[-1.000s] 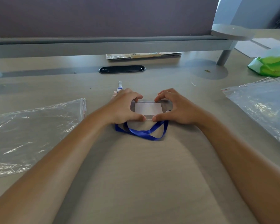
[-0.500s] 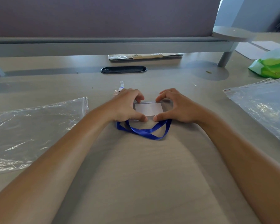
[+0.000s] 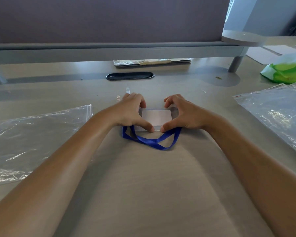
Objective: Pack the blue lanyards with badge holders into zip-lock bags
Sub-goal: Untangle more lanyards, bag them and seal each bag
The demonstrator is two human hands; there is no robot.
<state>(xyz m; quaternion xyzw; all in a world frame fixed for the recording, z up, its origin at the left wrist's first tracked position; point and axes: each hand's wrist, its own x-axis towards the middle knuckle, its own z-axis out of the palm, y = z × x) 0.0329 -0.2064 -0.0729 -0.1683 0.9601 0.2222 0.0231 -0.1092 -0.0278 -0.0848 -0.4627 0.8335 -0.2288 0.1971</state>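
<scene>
Both hands, left hand and right hand, pinch the badge holder flat mid-tabletop, blue lanyard looped nearside; next, probably lifting it toward the left zip-lock bag.

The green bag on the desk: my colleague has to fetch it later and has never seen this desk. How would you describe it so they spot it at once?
Start at the grey divider leg standing at the far right of the desk. Just right of it, beyond the clear zip-lock bags on the right side, lies the green bag. It is the only bright green and white thing there; the bags near it are transparent.
</scene>
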